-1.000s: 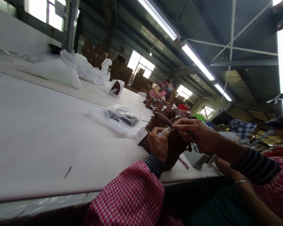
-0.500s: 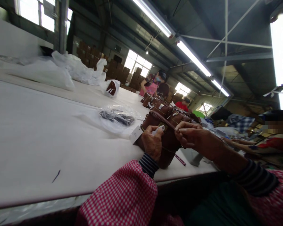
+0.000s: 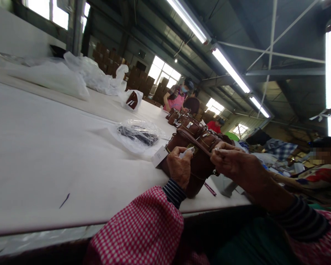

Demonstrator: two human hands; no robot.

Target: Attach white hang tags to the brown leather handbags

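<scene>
A brown handbag (image 3: 202, 167) with gold-coloured trim stands at the table's near edge. In front of it, my left hand (image 3: 179, 169) is closed, with a small whitish, translucent piece (image 3: 187, 151) pinched between thumb and fingers. A white hang tag (image 3: 160, 156) sticks out to the left of that hand, beside the bag. My right hand (image 3: 235, 162) is at the bag's right side with thumb and fingertips pinched together. Whatever lies between those fingertips is too small to make out. The bag's handle (image 3: 194, 140) runs between the two hands.
More brown bags (image 3: 189, 125) stand in a row behind. A plastic-wrapped dark item (image 3: 138, 134) and a bag in white wrapping (image 3: 132, 100) lie on the white table (image 3: 57, 154). A purple pen-like stick (image 3: 210, 189) lies near the edge. Co-workers (image 3: 176, 99) are beyond.
My right hand has moved slightly right and down, away from the left hand, its fingers still pinched. My left hand keeps its hold on the whitish piece. The view has shifted slightly.
</scene>
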